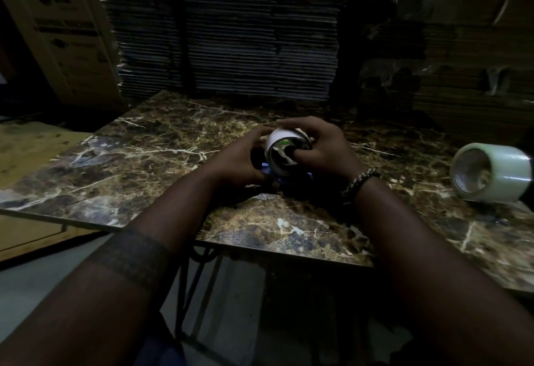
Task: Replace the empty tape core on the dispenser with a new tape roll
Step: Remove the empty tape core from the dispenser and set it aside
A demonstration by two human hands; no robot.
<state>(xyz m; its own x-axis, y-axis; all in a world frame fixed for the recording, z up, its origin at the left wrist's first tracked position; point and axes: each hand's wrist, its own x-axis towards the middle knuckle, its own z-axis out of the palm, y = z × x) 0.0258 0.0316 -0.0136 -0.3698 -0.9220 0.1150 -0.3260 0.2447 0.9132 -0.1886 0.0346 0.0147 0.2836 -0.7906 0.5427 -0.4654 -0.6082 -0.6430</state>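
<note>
Dimly lit, the marble-patterned tabletop point(150, 146) showed a person working at its centre, both hands closed around a white empty tape core point(281, 146) that appeared to sit on a blue dispenser point(268, 170), of which only a sliver showed beneath the fingers. The left hand point(241, 160) wrapped the core from nine o'clock, its fingers curled over the top. The right hand point(323, 148), a beaded bracelet point(361, 182) at its wrist, gripped from three o'clock, with the thumb pushed into the core's open mouth. That opening faced the person, so the core's axis ran roughly from twelve to six o'clock, tilted slightly upward at the far end.

The new tape roll point(491, 173), pale green and full, lay on its side well apart at three o'clock, near the tabletop's right edge, its hollow turned toward the person and a little to the left. It lay on the right hand's side, clearly nearer to that hand than to the left.

Judging by the grip, the old core had not yet come free of the dispenser; once it did, the right hand looked best placed to reach out for the replacement. Stacked flattened cardboard point(231, 27) filled the wall at twelve o'clock.
</note>
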